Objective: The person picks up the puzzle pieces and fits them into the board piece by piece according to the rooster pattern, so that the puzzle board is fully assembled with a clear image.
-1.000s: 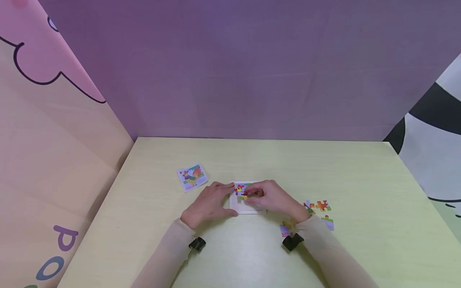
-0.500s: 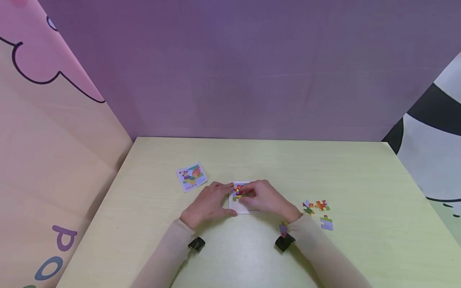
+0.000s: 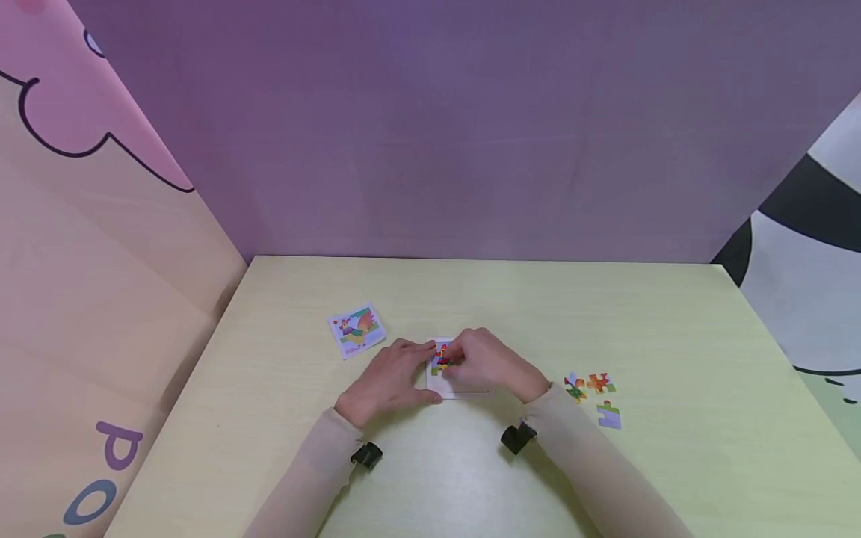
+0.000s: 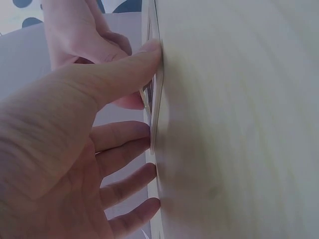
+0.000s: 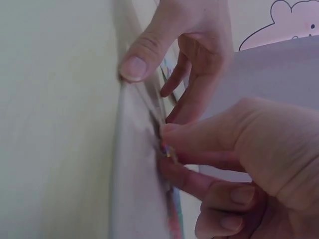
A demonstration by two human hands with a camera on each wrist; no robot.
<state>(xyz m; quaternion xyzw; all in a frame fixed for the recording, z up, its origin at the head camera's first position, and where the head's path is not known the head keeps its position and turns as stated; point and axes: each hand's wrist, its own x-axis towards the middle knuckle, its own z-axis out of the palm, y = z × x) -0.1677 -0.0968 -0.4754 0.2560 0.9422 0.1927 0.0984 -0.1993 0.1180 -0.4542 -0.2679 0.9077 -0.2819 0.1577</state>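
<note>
The head view shows a white puzzle tray (image 3: 437,385) on the table (image 3: 437,486), colourful pieces (image 3: 441,358) in its left part; much of the rest is covered by the right hand (image 3: 496,365), which reaches in from about three o'clock. The left hand (image 3: 388,379) lies along the nine o'clock edge, thumb and fingers spread wide. A picture card (image 3: 357,331) lies towards ten o'clock, three loose pieces (image 3: 601,383) between three and four. The pale tabletop runs to a purple wall (image 3: 430,134) at twelve; a pink-and-cream panel (image 3: 114,246) stands at ten, a black-and-white panel (image 3: 821,202) at two. The right wrist view reveals a pinch that the head view hides: thumb and finger, held narrow, grip a small puzzle piece (image 5: 169,151), blurred. The left wrist view adds the left palm and the table's grain close up.
</note>
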